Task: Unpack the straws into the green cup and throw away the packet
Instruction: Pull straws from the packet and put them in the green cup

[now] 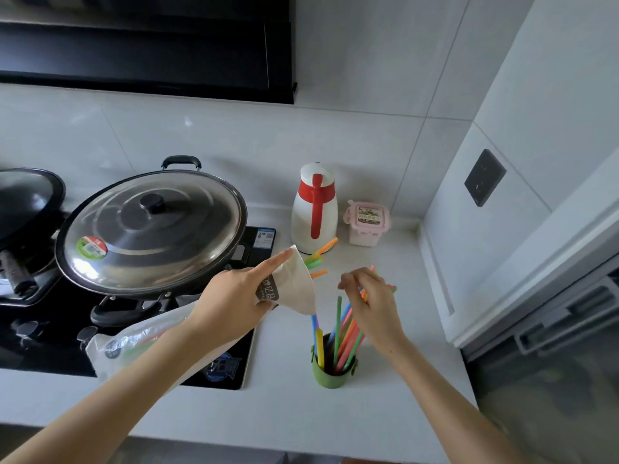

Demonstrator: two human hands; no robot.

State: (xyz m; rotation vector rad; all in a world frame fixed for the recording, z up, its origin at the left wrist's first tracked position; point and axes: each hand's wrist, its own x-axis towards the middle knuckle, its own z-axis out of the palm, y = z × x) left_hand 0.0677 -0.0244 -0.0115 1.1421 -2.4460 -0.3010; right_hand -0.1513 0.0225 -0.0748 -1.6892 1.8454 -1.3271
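Observation:
A small green cup [330, 376] stands on the white counter, near the front. Several coloured straws [338, 333] lean in it, tilted to the right. My left hand [234, 306] grips the cream packet [296, 286] above and left of the cup, with the index finger stretched along its top. Straw ends [316, 262] stick out of the packet's far end. My right hand [371, 303] is at the upper ends of the straws in the cup, fingers bent around them.
A lidded wok [150, 229] sits on the black hob [234, 356] at the left. A clear plastic bag [134, 346] lies under my left forearm. A white and red thermos jug [315, 209] and a pink box [366, 222] stand behind the cup. A wall with a socket [484, 177] rises on the right.

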